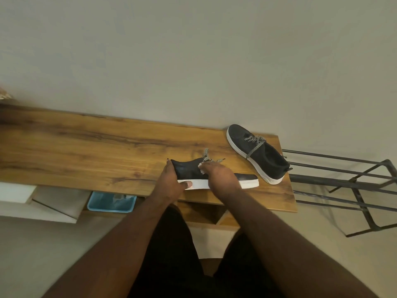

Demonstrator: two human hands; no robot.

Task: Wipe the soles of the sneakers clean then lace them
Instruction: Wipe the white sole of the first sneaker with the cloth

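A black sneaker with a white sole (247, 183) stands on the wooden table (86, 151) near its front edge, toe to the right. My left hand (171, 181) grips its heel, thumb on the white sole. My right hand (221, 175) covers the middle of the shoe and presses a small white wipe (201, 166) against its upper. Black-and-white laces (207, 155) stick up behind my right hand. The second black sneaker (257, 153) lies at the table's right end, its laces loose across the tongue.
A light blue tray (111, 204) sits on a shelf under the table's front edge. A dark metal rack (343, 186) stands right of the table. A plain wall runs behind. My dark-clothed legs are below the table edge.
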